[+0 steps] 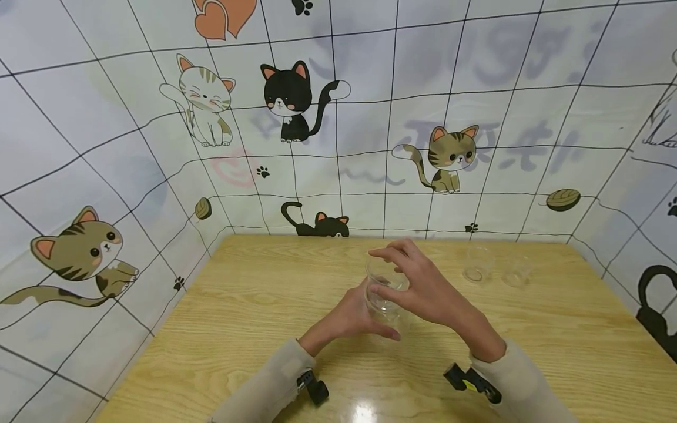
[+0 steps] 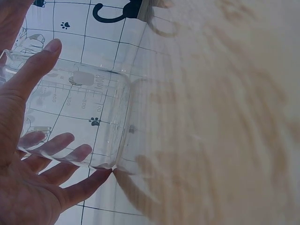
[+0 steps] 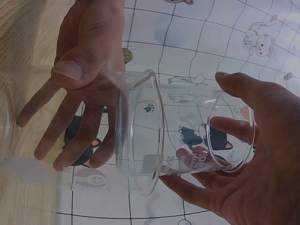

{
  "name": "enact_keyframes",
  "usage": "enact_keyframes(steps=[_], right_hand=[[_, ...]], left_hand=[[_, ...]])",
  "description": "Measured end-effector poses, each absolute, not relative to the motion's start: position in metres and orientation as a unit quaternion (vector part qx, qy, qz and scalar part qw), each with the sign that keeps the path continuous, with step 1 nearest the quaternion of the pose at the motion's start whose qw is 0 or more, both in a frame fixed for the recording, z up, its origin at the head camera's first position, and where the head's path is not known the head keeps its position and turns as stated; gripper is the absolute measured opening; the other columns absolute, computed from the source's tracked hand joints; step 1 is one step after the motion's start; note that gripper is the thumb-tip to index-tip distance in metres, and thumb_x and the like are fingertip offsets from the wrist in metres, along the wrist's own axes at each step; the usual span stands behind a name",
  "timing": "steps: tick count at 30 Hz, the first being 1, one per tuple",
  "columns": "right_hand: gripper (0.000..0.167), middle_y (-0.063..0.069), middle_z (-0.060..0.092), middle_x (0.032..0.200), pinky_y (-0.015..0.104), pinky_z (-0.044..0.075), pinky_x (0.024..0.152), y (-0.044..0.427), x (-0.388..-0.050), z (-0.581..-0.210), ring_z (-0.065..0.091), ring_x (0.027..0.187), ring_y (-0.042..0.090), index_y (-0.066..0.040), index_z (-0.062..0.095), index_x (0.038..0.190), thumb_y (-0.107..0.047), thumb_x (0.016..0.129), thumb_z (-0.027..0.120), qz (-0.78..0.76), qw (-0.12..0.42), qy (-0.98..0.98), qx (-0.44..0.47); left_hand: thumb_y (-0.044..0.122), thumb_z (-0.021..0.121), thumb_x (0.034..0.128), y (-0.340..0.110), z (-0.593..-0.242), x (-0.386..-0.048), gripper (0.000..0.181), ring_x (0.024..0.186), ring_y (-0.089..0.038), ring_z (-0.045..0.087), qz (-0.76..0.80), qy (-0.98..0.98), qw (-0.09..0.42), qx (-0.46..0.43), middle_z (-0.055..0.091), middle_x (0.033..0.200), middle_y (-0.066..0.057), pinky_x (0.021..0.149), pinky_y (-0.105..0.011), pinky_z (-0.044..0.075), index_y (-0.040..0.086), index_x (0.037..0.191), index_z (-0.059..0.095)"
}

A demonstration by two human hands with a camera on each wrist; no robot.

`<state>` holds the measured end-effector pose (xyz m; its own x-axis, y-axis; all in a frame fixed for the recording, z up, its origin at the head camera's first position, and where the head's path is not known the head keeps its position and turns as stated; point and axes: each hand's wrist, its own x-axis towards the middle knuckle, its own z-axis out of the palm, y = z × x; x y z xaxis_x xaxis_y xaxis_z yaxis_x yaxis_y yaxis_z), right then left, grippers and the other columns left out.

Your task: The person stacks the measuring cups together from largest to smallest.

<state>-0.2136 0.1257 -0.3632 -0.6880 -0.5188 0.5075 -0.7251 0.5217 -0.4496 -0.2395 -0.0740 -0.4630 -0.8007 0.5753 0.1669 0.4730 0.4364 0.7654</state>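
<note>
Large beaker (image 2: 79,108) appeared to stand upright on the wooden table (image 1: 254,294), between the hands; small beaker (image 3: 187,131) was above it at its mouth. Whether the small one sat inside the rim or just over it, and which end was up, could not be told through the overlapping glass. Left hand (image 1: 346,314): fingers wrapped round the large beaker's side, thumb opposite. Right hand (image 1: 423,288): thumb and fingers curled round the upper end of the small beaker. Handling, judged by eye: clear glass, stiff, fairly light for the small piece, heavier for the large; smooth, so likely slippery, and fragile, with rim and spout the probable chipping points. Best hold judged to be round the side wall: low on the large beaker to steady it, near the upper end on the small one, fingertips clear of the contact zone. Count: four beakers in all, one large, one small in the right hand, and two back beakers (image 1: 478,267) (image 1: 516,272) side by side toward the table's far right; two hands; two wrist cameras (image 1: 313,388) (image 1: 472,383), one per sleeve.
</note>
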Motion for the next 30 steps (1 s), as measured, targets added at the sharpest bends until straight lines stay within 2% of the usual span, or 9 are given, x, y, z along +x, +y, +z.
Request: enact_keyframes(steps=[10, 18, 23, 30], right_hand=[[0.056, 0.002, 0.054, 0.132, 0.035, 0.057, 0.089, 0.1246, -0.2122, -0.3643, 0.058, 0.111, 0.014, -0.019, 0.061, 0.141, -0.032, 0.091, 0.082, 0.337, 0.146, -0.856, 0.364], [0.056, 0.003, 0.054, 0.132, 0.035, 0.058, 0.09, 0.1236, -0.2122, -0.3655, 0.058, 0.112, 0.014, -0.02, 0.06, 0.141, -0.032, 0.09, 0.082, 0.343, 0.146, -0.853, 0.365], [0.057, 0.002, 0.054, 0.133, 0.035, 0.058, 0.09, 0.124, -0.211, -0.3672, 0.058, 0.112, 0.014, -0.02, 0.06, 0.141, -0.033, 0.09, 0.082, 0.34, 0.144, -0.854, 0.367], [0.059, 0.002, 0.054, 0.132, 0.035, 0.058, 0.089, 0.1261, -0.2125, -0.3636, 0.06, 0.11, 0.014, -0.02, 0.06, 0.142, -0.032, 0.09, 0.083, 0.333, 0.153, -0.854, 0.369]], left_hand=[[0.048, 0.097, 0.0668, -0.0738, -0.4643, -0.2383, 0.111, 0.12, -0.007, 0.062, 0.424, 0.853, 0.062, 0.299, 0.056, 0.143, 0.005, 0.097, -0.026, 0.054, 0.021, 0.154, 0.034], [0.049, 0.097, 0.0677, -0.0745, -0.4638, -0.2379, 0.11, 0.123, -0.009, 0.061, 0.421, 0.855, 0.061, 0.297, 0.051, 0.151, 0.001, 0.098, -0.027, 0.054, 0.024, 0.154, 0.033], [0.048, 0.097, 0.0676, -0.0747, -0.4639, -0.2363, 0.111, 0.12, -0.008, 0.062, 0.419, 0.855, 0.067, 0.299, 0.053, 0.146, 0.004, 0.096, -0.026, 0.054, 0.02, 0.154, 0.034], [0.045, 0.098, 0.0671, -0.0733, -0.4628, -0.2389, 0.106, 0.119, -0.006, 0.062, 0.422, 0.853, 0.056, 0.302, 0.056, 0.141, 0.007, 0.097, -0.026, 0.054, 0.025, 0.151, 0.036]])
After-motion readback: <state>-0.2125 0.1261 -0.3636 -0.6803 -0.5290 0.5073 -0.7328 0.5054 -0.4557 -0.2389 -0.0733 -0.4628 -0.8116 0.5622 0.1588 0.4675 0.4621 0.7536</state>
